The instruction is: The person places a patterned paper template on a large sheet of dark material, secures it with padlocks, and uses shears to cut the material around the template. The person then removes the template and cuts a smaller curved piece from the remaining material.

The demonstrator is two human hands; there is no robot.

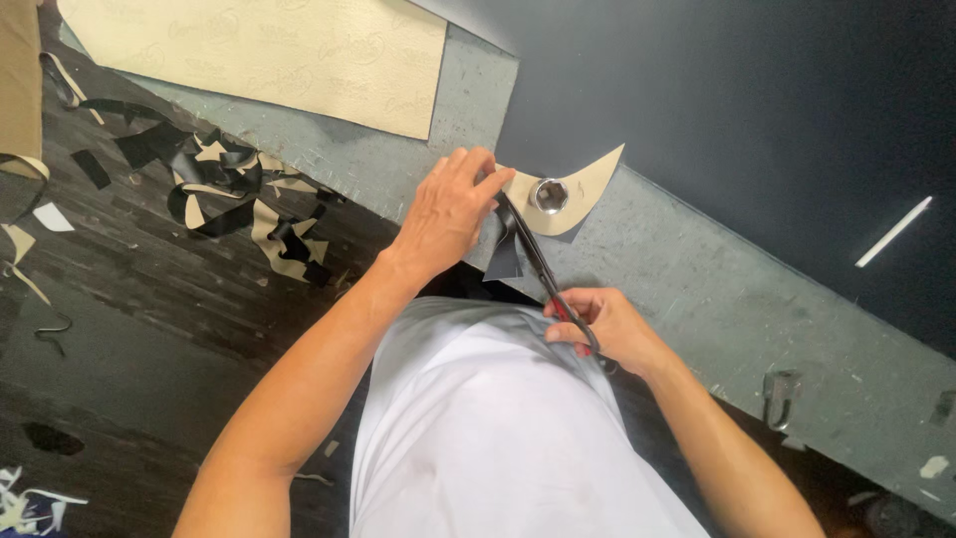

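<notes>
1. While the scissors (543, 269) bite, the right hand (607, 327) is curled shut through their red-lined handles at about 5 o'clock of the workpiece, blades pointing up toward 11 o'clock.
2. Left hand (450, 211) pinches the black sheet piece (503, 254) with fingers closed on its upper edge, right at the bench (717, 289) edge.
3. Beige curved pattern (588, 184) lies on the bench at 2 o'clock of that hand, a round metal weight (550, 194) sitting on it.
4. Both forearms reach forward from the white shirt; the left is bent at the elbow, wrist cocked down.
5. Black and beige scraps (224, 194) litter the floor at 9 o'clock.
</notes>
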